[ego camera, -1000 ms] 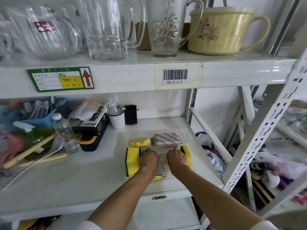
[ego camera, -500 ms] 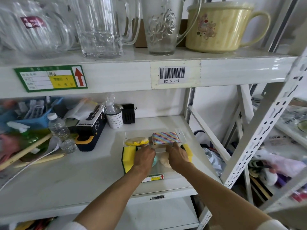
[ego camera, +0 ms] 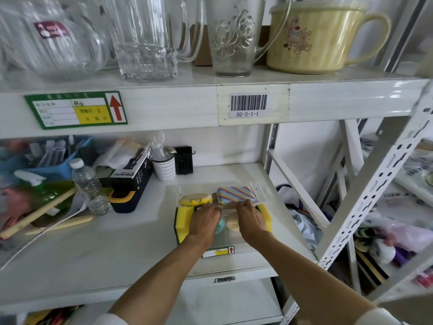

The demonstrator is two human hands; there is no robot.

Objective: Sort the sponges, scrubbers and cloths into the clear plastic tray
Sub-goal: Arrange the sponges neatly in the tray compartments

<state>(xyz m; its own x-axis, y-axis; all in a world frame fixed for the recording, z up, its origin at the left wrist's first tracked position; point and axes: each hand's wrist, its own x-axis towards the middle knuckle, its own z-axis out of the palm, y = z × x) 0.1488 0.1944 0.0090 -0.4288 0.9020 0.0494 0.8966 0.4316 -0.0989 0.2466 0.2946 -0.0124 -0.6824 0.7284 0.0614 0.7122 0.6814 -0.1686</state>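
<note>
From the head camera, a clear plastic tray sits on the white middle shelf, toward its right end. At the back of the tray lie a round yellow scrubber on the left and a rainbow-striped cloth on the right, just beside each other. A yellow sponge with a dark green edge stands along the tray's left wall, and a second yellow sponge lies along the right wall. Between them, partly hidden by the hands, are a pale teal round pad and a beige round pad, touching or nearly so.

The left hand reaches palm-down into the tray, fingers curled toward the middle divider area; the right hand does the same beside it. Whether either hand pinches anything cannot be told, as the fingertips are hidden from this angle.

Left of the tray stand a spray bottle box, a water bottle and a white dotted cup. Glass pitchers and a cream mug occupy the upper shelf.
</note>
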